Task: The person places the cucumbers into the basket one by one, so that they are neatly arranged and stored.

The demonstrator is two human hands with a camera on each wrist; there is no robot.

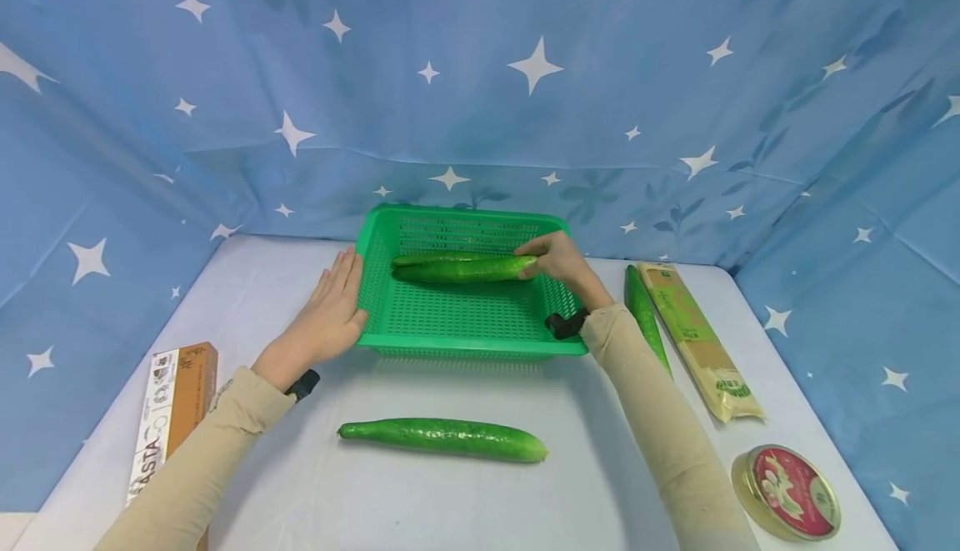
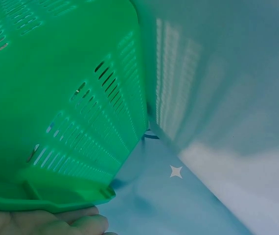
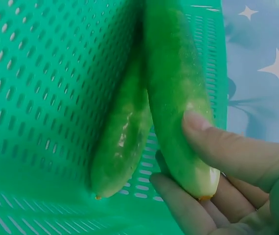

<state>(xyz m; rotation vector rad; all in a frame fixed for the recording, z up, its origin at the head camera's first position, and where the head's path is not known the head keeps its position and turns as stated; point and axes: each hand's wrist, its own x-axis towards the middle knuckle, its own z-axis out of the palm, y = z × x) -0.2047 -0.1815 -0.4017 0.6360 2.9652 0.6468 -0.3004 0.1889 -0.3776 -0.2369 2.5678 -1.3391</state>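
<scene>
A green perforated basket [image 1: 465, 341] stands at the back of the table with two cucumbers in it. My right hand [image 1: 557, 261] reaches over its right side and holds one cucumber [image 3: 178, 83] near the end, thumb on top and fingers underneath. The second cucumber [image 3: 122, 147] lies alongside it against the perforated basket floor. My left hand [image 1: 333, 309] rests on the basket's left side with fingers straight; in the left wrist view its fingers [image 2: 81, 223] are at the rim. Another cucumber [image 1: 446, 438] lies on the table in front of the basket.
To the right lie a further cucumber [image 1: 645, 313], a long flat noodle packet [image 1: 697, 338] and a round tin with a red lid [image 1: 791, 491]. A pasta box [image 1: 176, 401] is at the left, partly behind my left sleeve. A blue star-patterned curtain [image 1: 480, 117] hangs behind.
</scene>
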